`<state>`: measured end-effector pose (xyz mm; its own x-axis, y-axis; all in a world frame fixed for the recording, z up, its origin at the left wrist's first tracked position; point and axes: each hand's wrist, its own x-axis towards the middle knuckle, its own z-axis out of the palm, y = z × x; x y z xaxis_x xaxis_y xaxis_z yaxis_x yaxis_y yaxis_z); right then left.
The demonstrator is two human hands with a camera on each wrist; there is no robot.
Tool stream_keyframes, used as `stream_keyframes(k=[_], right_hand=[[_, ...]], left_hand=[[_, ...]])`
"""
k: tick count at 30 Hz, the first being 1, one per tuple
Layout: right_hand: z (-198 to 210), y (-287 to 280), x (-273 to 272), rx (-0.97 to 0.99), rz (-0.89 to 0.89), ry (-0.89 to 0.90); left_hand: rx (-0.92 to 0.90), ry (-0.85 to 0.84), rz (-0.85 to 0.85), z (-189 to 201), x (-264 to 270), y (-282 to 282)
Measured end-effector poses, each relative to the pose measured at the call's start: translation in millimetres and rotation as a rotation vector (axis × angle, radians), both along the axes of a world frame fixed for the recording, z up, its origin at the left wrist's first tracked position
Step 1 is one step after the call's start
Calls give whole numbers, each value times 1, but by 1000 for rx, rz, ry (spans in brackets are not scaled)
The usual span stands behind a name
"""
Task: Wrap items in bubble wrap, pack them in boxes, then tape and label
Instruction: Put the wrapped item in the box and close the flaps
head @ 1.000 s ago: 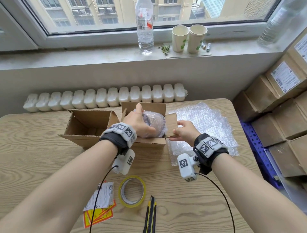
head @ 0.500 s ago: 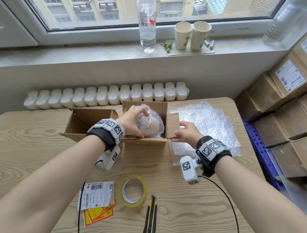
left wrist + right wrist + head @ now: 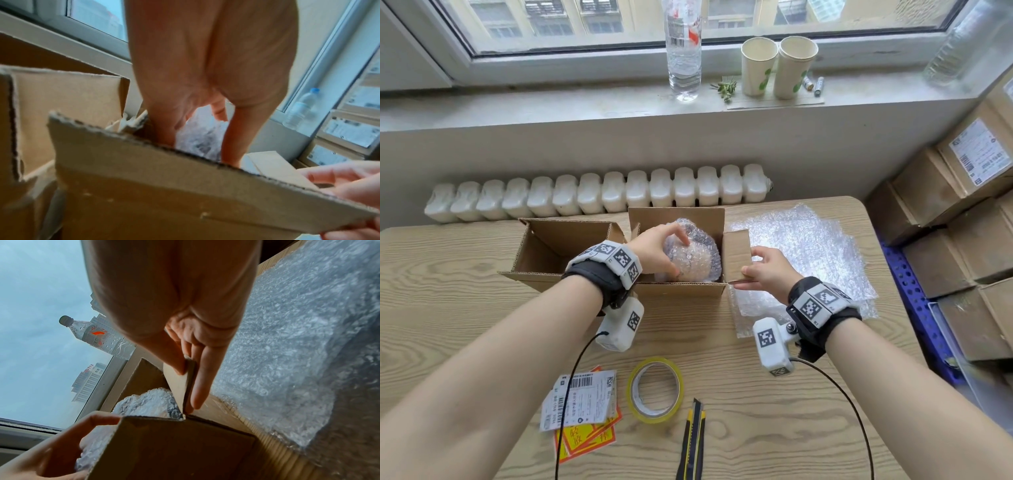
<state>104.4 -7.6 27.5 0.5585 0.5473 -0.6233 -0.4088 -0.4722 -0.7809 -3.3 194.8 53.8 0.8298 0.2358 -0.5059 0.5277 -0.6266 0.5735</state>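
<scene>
A bubble-wrapped bundle (image 3: 693,255) sits in the open cardboard box (image 3: 681,291) at the middle of the wooden table. My left hand (image 3: 657,251) grips the bundle from its left side, fingers curled over its top; the left wrist view shows the bundle (image 3: 197,141) between thumb and fingers behind the box wall (image 3: 164,186). My right hand (image 3: 770,270) pinches the box's right side flap (image 3: 736,253), holding it upright; in the right wrist view the thumb and fingers (image 3: 197,382) clamp the flap (image 3: 180,386) above the bundle (image 3: 148,402).
A second open box (image 3: 558,246) stands just left. Loose bubble wrap (image 3: 804,253) lies right of the box. Near the front edge lie labels (image 3: 582,401), a yellow tape roll (image 3: 655,390) and a utility knife (image 3: 693,442). Stacked cartons (image 3: 962,212) stand at the right; bottle and cups on the sill.
My left hand has drawn back from on top of the bundle to its left side, uncovering the wrap. The right hand stays pinching the flap.
</scene>
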Motion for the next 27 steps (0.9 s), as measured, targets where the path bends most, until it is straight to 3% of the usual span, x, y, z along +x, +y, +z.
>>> stream_keyframes(k=[10,17,22,27], right_hand=[[-4,0,1,44,-14,8],[-6,-3,1,19,15,-16],[-7,-3,1,16,18,-23],[-7,-5,0,29,12,-17]], left_hand=[[29,-61,303,-22,-10,-17],[162,173,281,-23,-6,-13],[114,30,345,-22,0,-12],[195,30,222,-26,-3,-13]])
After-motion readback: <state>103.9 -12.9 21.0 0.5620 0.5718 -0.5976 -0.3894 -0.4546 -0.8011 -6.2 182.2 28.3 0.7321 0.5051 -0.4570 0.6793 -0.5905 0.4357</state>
